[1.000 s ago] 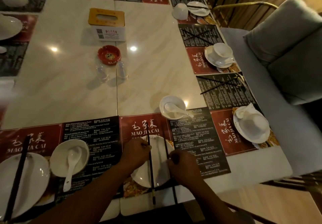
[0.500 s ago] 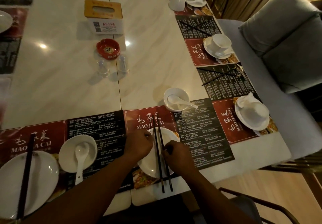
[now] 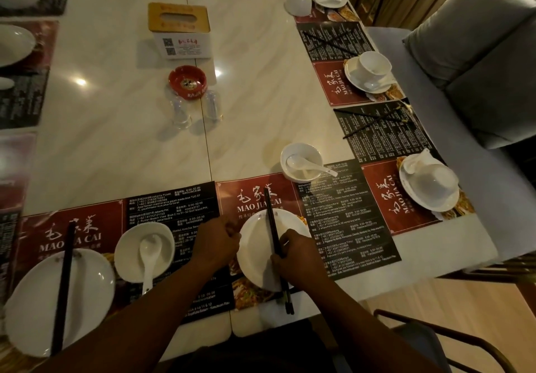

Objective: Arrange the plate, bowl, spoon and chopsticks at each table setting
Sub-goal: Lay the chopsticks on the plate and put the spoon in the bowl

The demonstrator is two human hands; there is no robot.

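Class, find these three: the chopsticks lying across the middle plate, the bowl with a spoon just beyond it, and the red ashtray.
chopsticks (image 3: 271, 224), head view, middle of the shafts
bowl (image 3: 311, 153), head view, bare inner wall
red ashtray (image 3: 187, 94), head view, front wall

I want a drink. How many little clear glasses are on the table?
2. Both stand side by side just in front of the red ashtray: one clear glass on the left, the other on the right. More could sit beyond the picture's edges.

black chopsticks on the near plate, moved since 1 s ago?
Yes: the two black chopsticks, spread apart earlier, now lie together across the middle of the round white plate.
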